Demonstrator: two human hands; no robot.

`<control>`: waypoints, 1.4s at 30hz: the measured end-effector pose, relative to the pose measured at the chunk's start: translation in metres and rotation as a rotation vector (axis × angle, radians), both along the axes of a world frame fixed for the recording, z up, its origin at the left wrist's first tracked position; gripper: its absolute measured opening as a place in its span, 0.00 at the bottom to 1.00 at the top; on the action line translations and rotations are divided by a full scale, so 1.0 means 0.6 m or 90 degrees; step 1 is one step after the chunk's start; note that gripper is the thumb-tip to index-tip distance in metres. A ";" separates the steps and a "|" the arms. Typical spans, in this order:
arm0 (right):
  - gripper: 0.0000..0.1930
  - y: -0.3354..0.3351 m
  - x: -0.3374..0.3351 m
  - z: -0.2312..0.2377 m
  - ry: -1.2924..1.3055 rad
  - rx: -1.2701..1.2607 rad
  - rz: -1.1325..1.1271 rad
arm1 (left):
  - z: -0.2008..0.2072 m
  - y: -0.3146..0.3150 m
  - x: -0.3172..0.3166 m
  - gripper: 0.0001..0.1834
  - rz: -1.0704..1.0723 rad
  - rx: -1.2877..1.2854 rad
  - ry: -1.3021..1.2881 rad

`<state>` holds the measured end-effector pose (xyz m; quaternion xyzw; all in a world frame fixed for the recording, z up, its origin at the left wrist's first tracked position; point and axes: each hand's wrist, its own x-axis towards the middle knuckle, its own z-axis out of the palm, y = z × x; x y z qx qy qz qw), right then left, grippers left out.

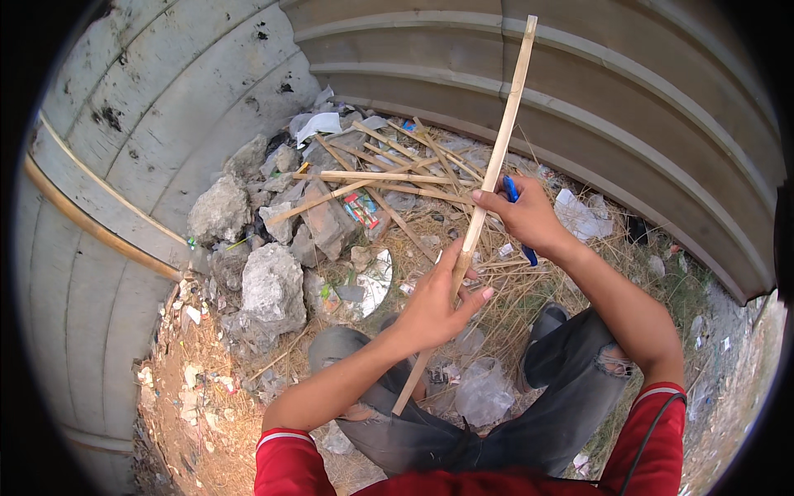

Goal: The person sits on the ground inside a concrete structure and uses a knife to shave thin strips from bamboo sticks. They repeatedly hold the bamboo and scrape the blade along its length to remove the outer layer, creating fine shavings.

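Note:
A long pale bamboo strip (502, 142) slants across the middle, from the upper right down to between my knees. My left hand (437, 304) grips its lower part, thumb stretched to the right and fingers behind the strip. Higher up, my right hand (529, 217) is closed around a slim blue tool (511, 189), whose ends stick out above and below the fist. The tool's working end cannot be made out. My right thumb and fingertips meet the strip's edge. Below my left hand the strip looks darker and browner.
Several cut bamboo strips (389, 176) lie crossed on straw and litter ahead. Grey rocks (273, 285) are piled at the left. Corrugated metal sheets (595, 87) stand behind, and a pale panel wall (107, 215) with a bamboo pole (99, 217) stands left. A clear plastic bag (484, 393) lies between my legs.

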<state>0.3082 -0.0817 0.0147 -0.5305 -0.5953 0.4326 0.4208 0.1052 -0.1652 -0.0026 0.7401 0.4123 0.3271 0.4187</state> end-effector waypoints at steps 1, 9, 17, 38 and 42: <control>0.18 -0.006 -0.007 0.003 -0.031 0.016 0.000 | -0.008 -0.005 -0.002 0.38 0.007 -0.029 -0.022; 0.15 -0.040 -0.002 0.008 0.017 -0.004 0.194 | -0.012 -0.007 -0.032 0.29 0.020 -0.283 -0.382; 0.17 -0.073 -0.015 0.022 -0.237 0.208 0.279 | -0.010 0.004 -0.040 0.27 0.020 -0.337 -0.405; 0.24 0.016 0.049 -0.004 -0.527 0.186 -0.026 | -0.039 -0.031 -0.046 0.26 -0.023 -0.467 -0.374; 0.29 0.092 0.201 -0.044 -0.476 0.096 -0.216 | -0.038 -0.054 -0.072 0.29 -0.131 -0.481 -0.268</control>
